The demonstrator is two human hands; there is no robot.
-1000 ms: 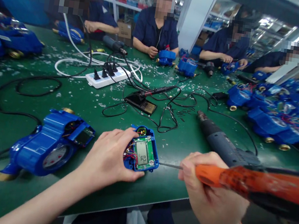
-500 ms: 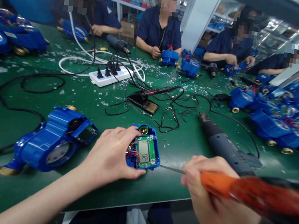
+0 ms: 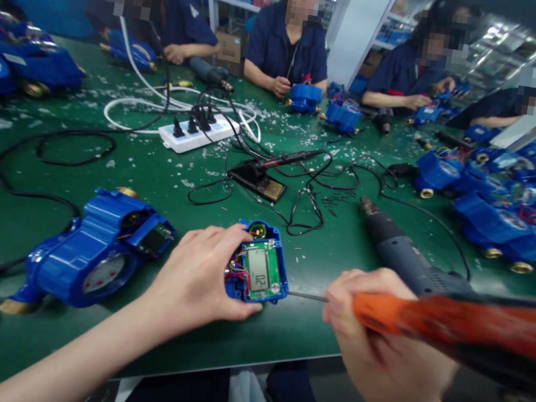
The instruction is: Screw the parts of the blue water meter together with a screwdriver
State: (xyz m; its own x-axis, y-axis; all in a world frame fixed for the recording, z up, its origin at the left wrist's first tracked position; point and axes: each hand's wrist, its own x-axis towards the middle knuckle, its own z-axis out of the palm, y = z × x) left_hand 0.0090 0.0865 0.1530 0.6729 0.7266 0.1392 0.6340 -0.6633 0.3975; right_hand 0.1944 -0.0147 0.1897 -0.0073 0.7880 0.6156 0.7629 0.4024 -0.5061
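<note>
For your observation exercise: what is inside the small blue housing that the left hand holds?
Inside the small blue housing: a green circuit board with an LCD display, and red wires. The left hand covers its left side.

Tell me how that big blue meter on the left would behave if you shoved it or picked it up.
The blue meter looks bulky, with a brass fitting at its end, so it is probably heavy for its size. Its rounded body lies on its side on the table, so a shove may rock it rather than slide it. The open top shows electronics, likely fragile.
</note>
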